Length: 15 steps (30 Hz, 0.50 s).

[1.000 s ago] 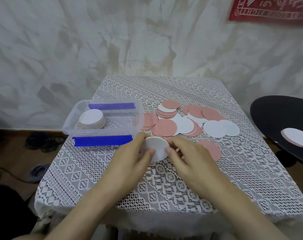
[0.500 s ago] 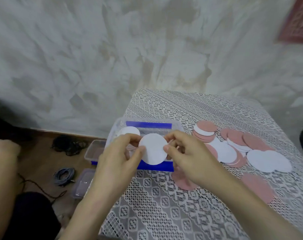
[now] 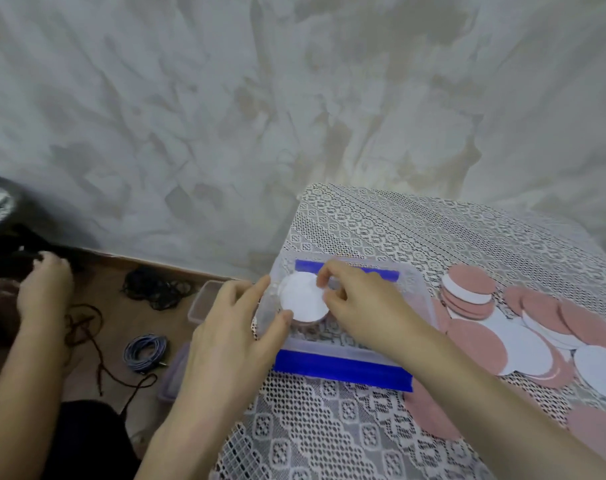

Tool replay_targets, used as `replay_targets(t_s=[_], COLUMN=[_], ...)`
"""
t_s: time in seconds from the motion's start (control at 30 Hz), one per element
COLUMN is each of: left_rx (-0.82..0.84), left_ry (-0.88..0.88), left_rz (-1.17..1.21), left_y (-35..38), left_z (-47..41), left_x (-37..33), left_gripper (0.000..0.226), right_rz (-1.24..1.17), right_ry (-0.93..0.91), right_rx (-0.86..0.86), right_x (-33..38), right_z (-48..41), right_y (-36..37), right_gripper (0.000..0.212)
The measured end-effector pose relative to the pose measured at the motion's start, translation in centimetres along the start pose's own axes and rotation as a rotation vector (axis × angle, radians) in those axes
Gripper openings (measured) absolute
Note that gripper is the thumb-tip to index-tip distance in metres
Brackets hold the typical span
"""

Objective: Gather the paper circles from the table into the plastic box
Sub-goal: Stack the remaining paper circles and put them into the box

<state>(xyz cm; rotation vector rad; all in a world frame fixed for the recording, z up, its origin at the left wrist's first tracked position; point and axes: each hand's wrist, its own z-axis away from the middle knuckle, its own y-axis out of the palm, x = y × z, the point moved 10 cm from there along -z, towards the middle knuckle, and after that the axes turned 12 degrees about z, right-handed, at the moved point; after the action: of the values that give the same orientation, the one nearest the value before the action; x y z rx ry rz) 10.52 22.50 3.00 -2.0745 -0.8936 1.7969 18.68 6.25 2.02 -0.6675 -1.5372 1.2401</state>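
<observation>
A clear plastic box (image 3: 332, 347) with blue strips stands at the left edge of the lace-covered table (image 3: 415, 230). Inside it, at the left end, I hold a white-topped stack of paper circles (image 3: 299, 299), which sits low in the box. My left hand (image 3: 232, 330) touches its lower left edge with the thumb, and its fingers lie along the box's left wall. My right hand (image 3: 360, 306) pinches the stack's upper right edge. Several pink and white circles (image 3: 478, 344) lie loose on the table to the right of the box, some piled in a small stack (image 3: 467, 292).
The table's left edge runs right beside the box. On the floor to the left lie coiled cables (image 3: 145, 349), a dark tangle of wire (image 3: 156, 289) and a plastic container (image 3: 204, 301). Another person's hand (image 3: 45, 282) works at the far left. A wall stands behind.
Both hands carried the white-topped circles from above the table's front down into the left end of the box. The view has swung left, so the loose circles now sit at the right.
</observation>
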Motion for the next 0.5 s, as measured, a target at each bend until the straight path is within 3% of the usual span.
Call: replay_targets(t_s=[0.1,0.23,0.37,0.5], left_rx=[0.000,0.000,0.027,0.035], left_ry=[0.012,0.024,0.036,0.042], left_rz=[0.003,0.002,-0.023,-0.071], left_y=[-0.2,-0.2,0.1,-0.1], left_z=[-0.1,-0.1,-0.3,-0.5], left_x=[0.1,0.1,0.1,-0.1], left_gripper=[0.065,0.064,0.063,0.064], right_rz=[0.092,0.246,0.188,0.128], right_ry=[-0.058,-0.094,-0.106,-0.118], right_rx=[-0.007,0.063,-0.001,0.019], right_x=[0.7,1.4,1.3,1.0], right_z=[0.2,0.6,-0.8,-1.3], right_y=[-0.4,-0.1,0.5,1.1], right_gripper=[0.007,0.048,0.029,0.028])
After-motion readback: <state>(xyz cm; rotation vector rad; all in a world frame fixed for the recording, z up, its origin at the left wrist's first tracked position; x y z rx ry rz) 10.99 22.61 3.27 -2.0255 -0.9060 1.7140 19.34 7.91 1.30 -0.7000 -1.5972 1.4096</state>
